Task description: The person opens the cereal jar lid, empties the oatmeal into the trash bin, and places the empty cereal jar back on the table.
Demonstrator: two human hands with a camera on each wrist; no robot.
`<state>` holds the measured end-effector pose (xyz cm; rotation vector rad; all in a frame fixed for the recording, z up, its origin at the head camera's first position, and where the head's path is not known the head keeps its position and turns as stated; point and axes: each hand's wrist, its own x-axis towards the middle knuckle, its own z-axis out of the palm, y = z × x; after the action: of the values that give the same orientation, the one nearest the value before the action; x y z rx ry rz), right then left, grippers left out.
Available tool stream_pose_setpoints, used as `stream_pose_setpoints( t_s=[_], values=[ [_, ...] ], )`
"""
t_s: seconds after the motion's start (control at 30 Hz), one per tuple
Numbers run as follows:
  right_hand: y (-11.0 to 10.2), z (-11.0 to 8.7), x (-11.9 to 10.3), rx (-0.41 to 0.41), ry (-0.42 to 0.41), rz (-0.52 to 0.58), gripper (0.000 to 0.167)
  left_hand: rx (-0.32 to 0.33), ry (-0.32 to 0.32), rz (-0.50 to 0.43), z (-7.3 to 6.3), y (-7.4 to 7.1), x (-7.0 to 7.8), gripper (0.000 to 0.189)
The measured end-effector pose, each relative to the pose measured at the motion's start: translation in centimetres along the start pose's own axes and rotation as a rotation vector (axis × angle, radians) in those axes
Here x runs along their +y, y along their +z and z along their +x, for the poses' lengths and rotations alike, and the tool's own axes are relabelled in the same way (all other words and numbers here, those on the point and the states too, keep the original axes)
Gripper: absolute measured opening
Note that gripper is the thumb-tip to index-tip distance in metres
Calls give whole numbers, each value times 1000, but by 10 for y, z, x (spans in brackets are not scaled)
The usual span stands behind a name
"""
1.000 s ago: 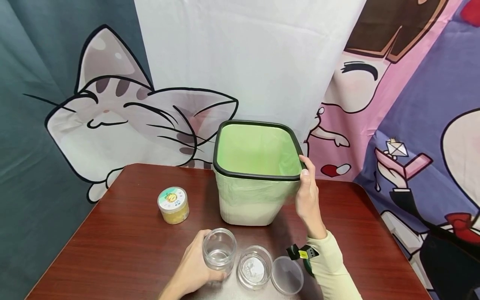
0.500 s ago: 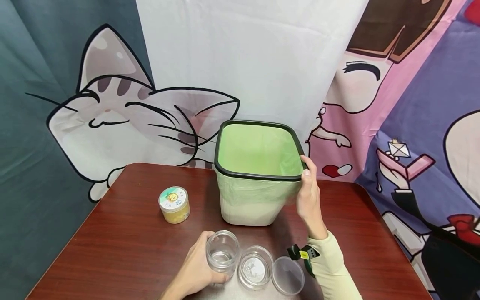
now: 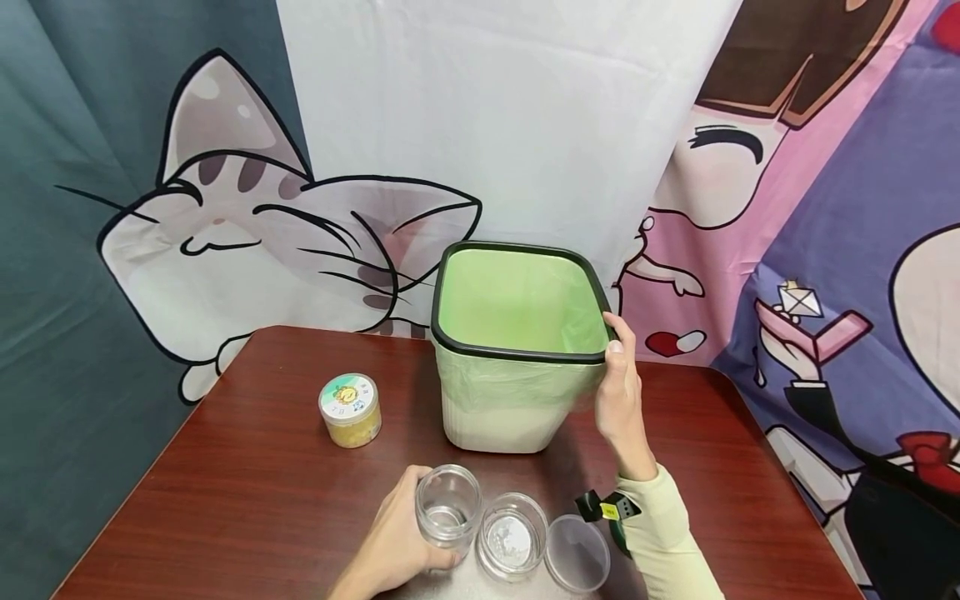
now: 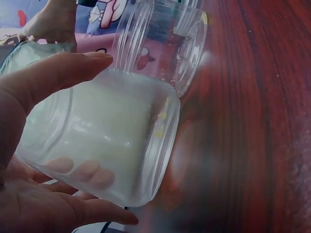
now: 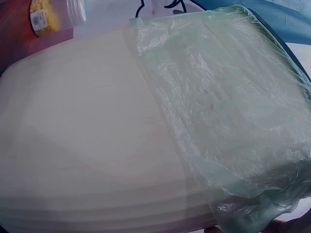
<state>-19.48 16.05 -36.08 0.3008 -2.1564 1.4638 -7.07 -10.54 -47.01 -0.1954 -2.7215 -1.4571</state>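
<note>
My left hand (image 3: 396, 533) holds a clear, lidless jar (image 3: 450, 515) at the front middle of the table. The left wrist view shows thumb and fingers round this clear jar (image 4: 114, 124), with yellow flecks near its base. Just right of it stands a second clear jar (image 3: 513, 540), also without a lid. My right hand (image 3: 619, 392) grips the black rim of a pale waste bin (image 3: 491, 421) at its right front corner. A light green bin bag (image 3: 517, 292) lines the bin and folds over its outside; the right wrist view shows the crinkled bag (image 5: 233, 97) up close.
A jar of yellow contents (image 3: 350, 423) with a printed lid stands left of the bin. A round translucent lid (image 3: 577, 554) lies right of the second jar, beside my right sleeve (image 3: 660, 525). A cartoon-printed cloth (image 3: 510, 125) hangs behind the reddish-brown table (image 3: 247, 467).
My left hand and its jar have shifted slightly right and towards me, nearer the second jar. My right hand keeps its grip on the bin's rim.
</note>
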Motion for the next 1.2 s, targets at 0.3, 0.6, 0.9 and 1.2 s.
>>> stream_pose_setpoints(
  t_s=[0.3, 0.6, 0.9, 1.2],
  values=[
    [0, -1, 0, 3, -8, 3, 42, 12, -6, -18, -3, 3, -6, 87],
    [1, -1, 0, 6, -15, 2, 42, 14, -16, -51, -5, 4, -9, 86],
    [1, -1, -1, 3, -11, -2, 42, 20, 7, -47, -7, 5, -11, 89],
    [-1, -1, 0, 4, 19, -9, 42, 21, 45, -30, -8, 6, -13, 91]
  ],
)
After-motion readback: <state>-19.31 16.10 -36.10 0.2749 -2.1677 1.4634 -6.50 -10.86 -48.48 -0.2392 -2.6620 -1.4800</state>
